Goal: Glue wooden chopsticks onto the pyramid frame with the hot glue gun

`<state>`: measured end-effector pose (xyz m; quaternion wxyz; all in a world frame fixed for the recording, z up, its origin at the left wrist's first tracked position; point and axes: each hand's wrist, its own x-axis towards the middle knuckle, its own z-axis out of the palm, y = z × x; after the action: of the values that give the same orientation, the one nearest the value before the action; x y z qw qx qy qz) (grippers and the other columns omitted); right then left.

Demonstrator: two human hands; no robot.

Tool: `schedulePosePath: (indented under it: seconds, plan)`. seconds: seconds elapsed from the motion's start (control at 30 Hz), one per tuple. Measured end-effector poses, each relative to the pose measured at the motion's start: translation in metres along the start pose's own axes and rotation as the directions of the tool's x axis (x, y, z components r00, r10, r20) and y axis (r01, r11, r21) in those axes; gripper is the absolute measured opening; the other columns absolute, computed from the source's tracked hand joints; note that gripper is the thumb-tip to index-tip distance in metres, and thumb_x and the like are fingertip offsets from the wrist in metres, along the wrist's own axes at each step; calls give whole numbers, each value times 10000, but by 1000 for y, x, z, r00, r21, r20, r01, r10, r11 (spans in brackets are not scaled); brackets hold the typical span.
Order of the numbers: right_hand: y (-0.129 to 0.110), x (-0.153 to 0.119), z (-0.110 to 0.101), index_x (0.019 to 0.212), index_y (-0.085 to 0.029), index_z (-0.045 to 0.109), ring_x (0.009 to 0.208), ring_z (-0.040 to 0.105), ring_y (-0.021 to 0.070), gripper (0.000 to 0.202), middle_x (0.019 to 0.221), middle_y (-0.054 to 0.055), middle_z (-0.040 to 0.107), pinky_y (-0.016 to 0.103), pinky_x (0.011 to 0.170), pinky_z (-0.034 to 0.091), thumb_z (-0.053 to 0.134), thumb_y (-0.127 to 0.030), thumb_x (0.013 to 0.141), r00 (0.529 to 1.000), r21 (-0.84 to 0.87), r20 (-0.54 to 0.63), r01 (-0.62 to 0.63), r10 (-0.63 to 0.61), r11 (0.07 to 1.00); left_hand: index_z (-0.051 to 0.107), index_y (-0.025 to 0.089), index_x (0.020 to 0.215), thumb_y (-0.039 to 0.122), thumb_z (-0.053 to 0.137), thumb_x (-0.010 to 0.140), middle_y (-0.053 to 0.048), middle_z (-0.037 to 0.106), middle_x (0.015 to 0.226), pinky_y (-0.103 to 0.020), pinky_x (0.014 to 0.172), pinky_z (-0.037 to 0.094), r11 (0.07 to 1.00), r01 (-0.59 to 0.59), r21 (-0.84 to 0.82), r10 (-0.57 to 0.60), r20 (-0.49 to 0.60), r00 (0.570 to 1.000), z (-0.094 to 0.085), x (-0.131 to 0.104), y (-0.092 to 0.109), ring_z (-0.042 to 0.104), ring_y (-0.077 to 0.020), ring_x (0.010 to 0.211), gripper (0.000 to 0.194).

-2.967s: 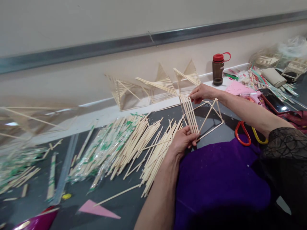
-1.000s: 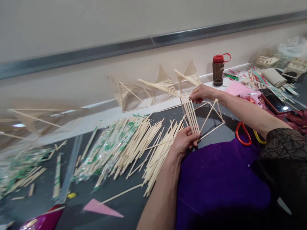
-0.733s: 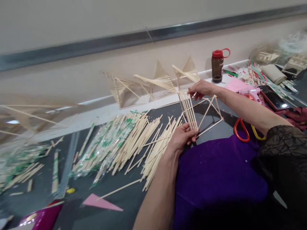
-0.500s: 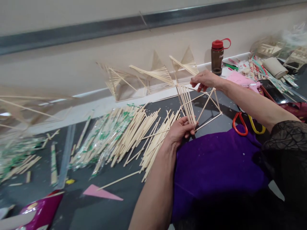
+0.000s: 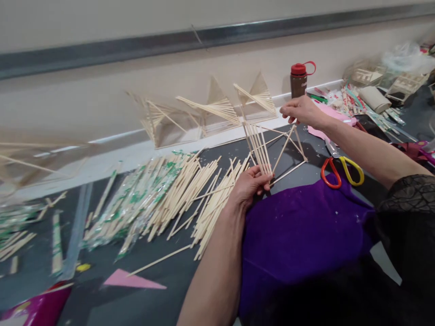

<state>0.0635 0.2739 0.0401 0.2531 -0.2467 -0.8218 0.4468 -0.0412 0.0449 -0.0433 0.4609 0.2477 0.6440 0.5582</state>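
Note:
My left hand (image 5: 252, 183) is closed on the lower corner of a wooden stick frame (image 5: 261, 149), thumb and fingers pinching where several sticks fan together. The frame rests partly on the dark table and has triangular sides of thin sticks. Above and to the right of it, apart from the sticks, my right hand (image 5: 302, 110) hovers with its fingers pinched together. Whatever those fingertips may hold is too small to make out. A purple cloth (image 5: 299, 231) lies just below the frame. Scissors (image 5: 330, 174) with one red and one yellow handle loop lie to its right.
Loose wooden sticks (image 5: 220, 203) and green-printed wrapped chopsticks (image 5: 136, 194) spread left of the frame. Finished-looking stick models (image 5: 210, 111) stand along the wall. A red-capped bottle (image 5: 298, 83) is behind my right hand. A pink paper triangle (image 5: 134, 280) lies at front left.
My right hand has moved right, away from the top of the stick frame. My left hand keeps its hold. The view has shifted slightly, showing more of the scissors.

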Motion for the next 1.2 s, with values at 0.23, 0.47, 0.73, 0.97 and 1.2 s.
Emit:
schedulePosePath:
  seconds: [0.23,0.47,0.73,0.97,1.2]
  plan:
    - [13,-56,-49,769,-125,684,637,626,106,163,771,53,701,189,533,434,620,-227,880,998,-70,-54,33,-37,997,691,122,898,188,808,554,-39,696,653,-144,319,221,1000,-13,9,13,8,1000,-1,2,1,485,-58,396,369]
    - [37,-147,-72,805,-147,748,640,646,149,175,692,35,708,235,611,434,600,-218,863,995,-519,-51,-104,91,848,687,126,851,149,802,565,-39,701,672,-145,316,238,1000,-30,8,30,10,999,2,4,2,489,-58,395,309]
    - [57,-197,-71,1028,-154,780,890,707,218,328,985,96,776,266,668,406,486,-284,965,975,-839,-85,-182,207,512,676,125,789,104,765,602,-33,680,631,-144,308,233,998,-57,16,57,1,998,3,7,1,496,-60,385,208]
    - [75,-155,-97,1075,-170,786,1073,695,250,391,1114,140,757,262,783,472,438,-325,983,895,-778,-336,-439,293,449,681,127,822,103,759,615,-31,699,661,-150,305,240,997,-71,6,70,5,997,2,11,1,517,-66,391,223]
    - [109,-100,-101,1238,-108,720,1170,654,352,432,1240,228,693,378,884,505,586,-326,890,830,-743,-423,-547,363,385,679,125,850,85,724,668,-24,693,657,-156,309,240,998,-61,7,61,2,998,4,6,1,509,-60,381,192]
